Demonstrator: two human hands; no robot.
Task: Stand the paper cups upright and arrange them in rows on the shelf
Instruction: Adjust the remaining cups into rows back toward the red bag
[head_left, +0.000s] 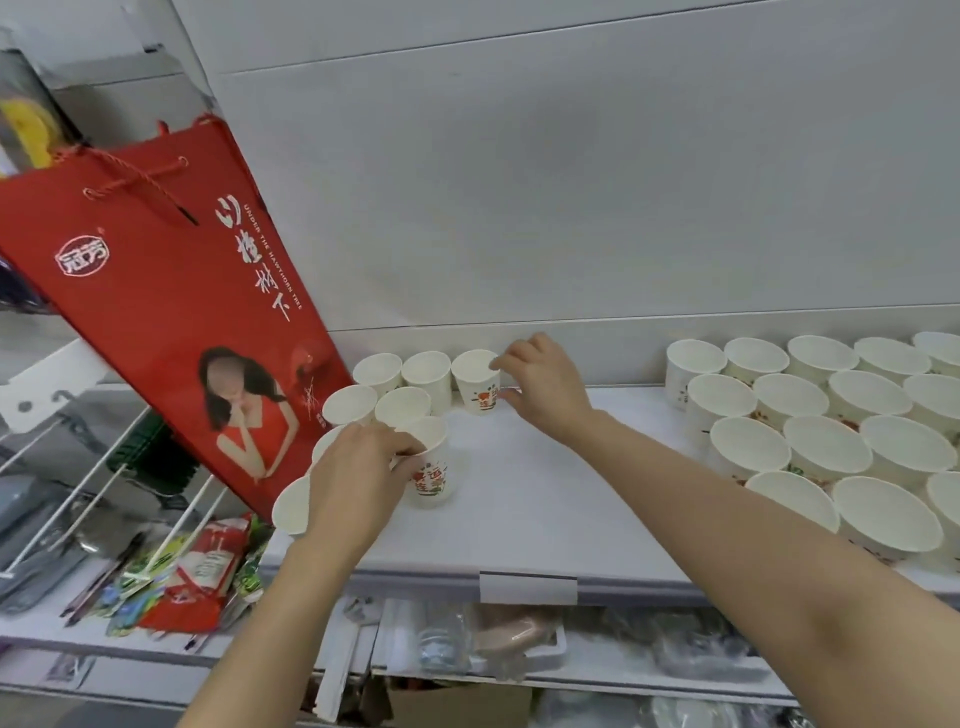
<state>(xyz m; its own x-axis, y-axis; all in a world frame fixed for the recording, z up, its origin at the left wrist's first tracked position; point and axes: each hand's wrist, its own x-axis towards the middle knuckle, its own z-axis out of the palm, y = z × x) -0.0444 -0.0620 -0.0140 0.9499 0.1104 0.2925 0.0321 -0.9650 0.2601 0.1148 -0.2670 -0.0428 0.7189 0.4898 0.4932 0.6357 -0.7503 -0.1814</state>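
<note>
Partway by my estimate: about eight paper cups (426, 376) stand upright in rows at 9 o'clock on the shelf (545, 499), left hand (353, 478) gripping a front cup (431, 467), right hand (540, 387) pinching a back cup (475, 382), 3 o'clock bowls (831, 415) untouched.

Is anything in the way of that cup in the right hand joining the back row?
Nothing visible blocks it. The right hand pinches the printed cup by its rim, and it already stands beside the two back-row cups on the shelf. The left hand grips another cup further forward, clear of it.
</note>
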